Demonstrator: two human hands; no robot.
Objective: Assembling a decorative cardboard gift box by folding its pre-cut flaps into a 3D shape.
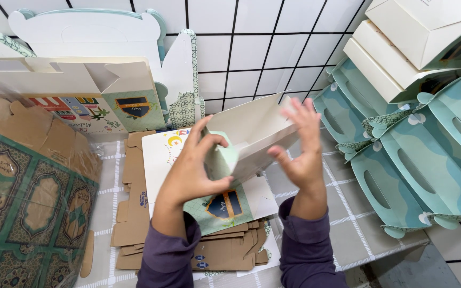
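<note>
I hold a half-folded white and pale green cardboard box (252, 136) tilted above the table. My left hand (196, 165) grips its lower left corner, with the thumb and fingers pinched around a green flap. My right hand (302, 154) presses flat against the box's right side, fingers spread upward. Under the box lies a flat printed box blank (169, 154) on top of a stack of brown cardboard blanks (134, 213).
Assembled teal boxes with handle slots (412, 165) lie in a row at the right, white boxes (417, 42) stacked above them. A plastic-wrapped bundle of green patterned blanks (28, 202) sits at the left. More flat blanks (81, 90) lean against the tiled wall.
</note>
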